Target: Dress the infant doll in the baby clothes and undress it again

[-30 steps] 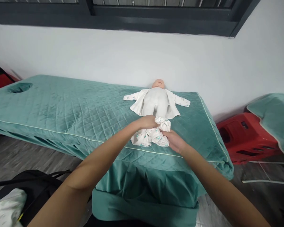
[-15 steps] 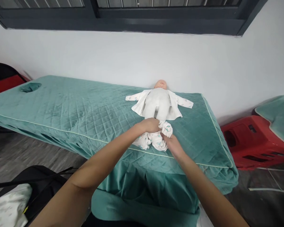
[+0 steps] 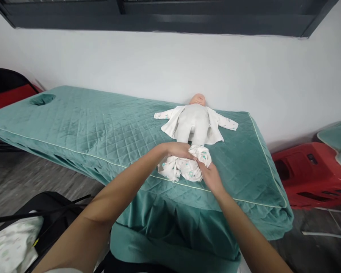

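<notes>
A baby doll (image 3: 193,115) lies on its back on the green quilted bed (image 3: 108,125), head by the wall. Its patterned white top (image 3: 170,127) is spread open beneath it, with both sleeves stretched out sideways. Bunched white patterned baby pants (image 3: 190,169) are gathered at the doll's feet, whose ends are hidden in the cloth. My left hand (image 3: 179,150) is closed on the pants at the left, across the lower legs. On the right, my right hand (image 3: 210,175) grips the same cloth, its fingertips close to the left hand's.
A red plastic stool (image 3: 315,174) stands right of the bed. At lower left, a patterned white cloth (image 3: 15,242) lies on a black chair or bag (image 3: 49,208). The bed has a face hole (image 3: 42,99) at its left end; a wall and dark window frame (image 3: 165,21) lie behind.
The pants cloth is opened out a little more around the doll's feet, and my left hand's fingers reach further right over it. The camera view has shifted slightly.
</notes>
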`<state>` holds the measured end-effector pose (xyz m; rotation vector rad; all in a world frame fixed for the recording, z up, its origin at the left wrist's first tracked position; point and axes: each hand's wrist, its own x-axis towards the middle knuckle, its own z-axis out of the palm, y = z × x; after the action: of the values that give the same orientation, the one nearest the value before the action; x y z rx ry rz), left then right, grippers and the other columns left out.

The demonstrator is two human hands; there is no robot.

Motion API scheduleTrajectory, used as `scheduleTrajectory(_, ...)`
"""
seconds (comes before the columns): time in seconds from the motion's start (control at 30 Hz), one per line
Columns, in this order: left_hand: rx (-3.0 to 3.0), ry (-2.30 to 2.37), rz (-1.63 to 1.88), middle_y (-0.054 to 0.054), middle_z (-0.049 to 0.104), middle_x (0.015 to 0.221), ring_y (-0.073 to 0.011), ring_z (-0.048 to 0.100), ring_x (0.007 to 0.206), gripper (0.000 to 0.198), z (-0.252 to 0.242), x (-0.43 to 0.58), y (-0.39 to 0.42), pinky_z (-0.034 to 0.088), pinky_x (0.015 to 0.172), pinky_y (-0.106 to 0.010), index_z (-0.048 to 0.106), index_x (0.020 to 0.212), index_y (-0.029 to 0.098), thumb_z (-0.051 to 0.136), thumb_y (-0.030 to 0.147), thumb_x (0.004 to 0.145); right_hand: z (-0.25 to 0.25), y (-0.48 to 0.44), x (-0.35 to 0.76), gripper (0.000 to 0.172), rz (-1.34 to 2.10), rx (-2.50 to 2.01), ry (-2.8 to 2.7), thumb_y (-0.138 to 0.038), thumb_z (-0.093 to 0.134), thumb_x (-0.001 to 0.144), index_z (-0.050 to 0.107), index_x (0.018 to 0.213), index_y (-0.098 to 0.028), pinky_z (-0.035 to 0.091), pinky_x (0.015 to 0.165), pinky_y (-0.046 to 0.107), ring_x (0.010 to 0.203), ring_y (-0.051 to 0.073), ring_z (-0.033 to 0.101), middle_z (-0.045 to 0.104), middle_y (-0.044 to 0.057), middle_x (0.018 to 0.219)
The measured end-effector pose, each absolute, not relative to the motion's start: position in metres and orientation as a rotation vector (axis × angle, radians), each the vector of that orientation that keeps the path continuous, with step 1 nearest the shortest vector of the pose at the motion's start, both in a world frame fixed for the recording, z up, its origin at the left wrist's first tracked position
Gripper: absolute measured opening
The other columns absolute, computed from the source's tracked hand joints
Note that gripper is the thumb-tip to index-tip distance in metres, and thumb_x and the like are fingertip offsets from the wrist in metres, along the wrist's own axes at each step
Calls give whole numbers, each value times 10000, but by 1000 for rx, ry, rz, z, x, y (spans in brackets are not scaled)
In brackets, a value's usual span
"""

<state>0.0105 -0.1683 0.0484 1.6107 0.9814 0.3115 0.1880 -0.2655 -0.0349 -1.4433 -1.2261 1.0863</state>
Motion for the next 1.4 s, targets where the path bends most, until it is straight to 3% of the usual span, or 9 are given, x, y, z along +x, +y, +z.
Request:
scheduleTrajectory(0.2,1260,739,192,-58,771,997,-190,713,830,391,48,4,-164,534,690,-268,744,991,202,862,395,672,-55,-257,190,467,1020,-1241,-957,-491,657,874,671,1243,-205,431,1115,401,1255,258,609,682,83,1349)
scheduleTrajectory(0.37,1230,700,354,-56,729,1079,-185,695,924,491,46,1,-156,542,812,-300,700,1099,194,875,289,650,-49,-240,192,355,845,-1264,-987,-437,611,902,678,1160,-203,459,1034,362,1168,235,630,707,92,1248)
scheduleTrajectory(0.53,1510,726,511,-26,659,1005,-178,625,952,370,54,-3,-141,481,807,-266,668,1018,165,800,312,706,-40,-216,197,242,772,-1274,-1079,-376,603,879,660,1035,-201,483,930,338,1021,221,636,721,66,1084)
scheduleTrajectory(0.7,1780,834,587,2,582,913,-160,548,873,237,59,2,-122,421,785,-267,595,896,170,708,323,755,-37,-191,204,235,726,-1277,-1157,-364,577,877,637,1053,-221,465,941,329,1055,228,614,712,55,1057)
scheduleTrajectory(0.97,1651,910,794,38,512,760,-118,479,727,299,36,-5,-103,350,666,-245,566,801,174,758,396,743,-33,-166,206,123,709,-1443,-1222,-353,541,858,556,838,-233,462,766,325,783,191,535,594,-10,788)
scheduleTrajectory(1.07,1344,824,772,22,606,793,-125,557,738,377,17,-22,-103,409,695,-247,622,866,164,828,412,669,-35,-165,206,113,552,-1447,-1327,-304,565,845,580,923,-223,472,835,345,907,208,571,621,17,931)
scheduleTrajectory(1.2,1061,719,859,6,660,788,-128,601,719,458,-9,-34,-103,456,714,-249,649,875,157,884,419,582,-13,-162,201,262,291,-1265,-1690,-207,590,819,585,1081,-219,438,1008,428,1204,267,546,595,101,1247)
scheduleTrajectory(1.27,1000,688,889,4,665,796,-125,603,706,481,-17,-35,-103,463,702,-245,662,877,159,899,435,561,9,-156,191,288,344,-1232,-1904,-249,619,847,598,1132,-224,432,1007,440,1198,281,552,621,105,1234)
scheduleTrajectory(1.4,982,674,877,-2,659,796,-124,597,689,492,-22,-36,-103,472,681,-247,681,871,161,903,468,558,51,-133,164,257,799,-1336,-2223,-484,642,900,662,989,-244,438,750,326,896,221,624,693,24,966)
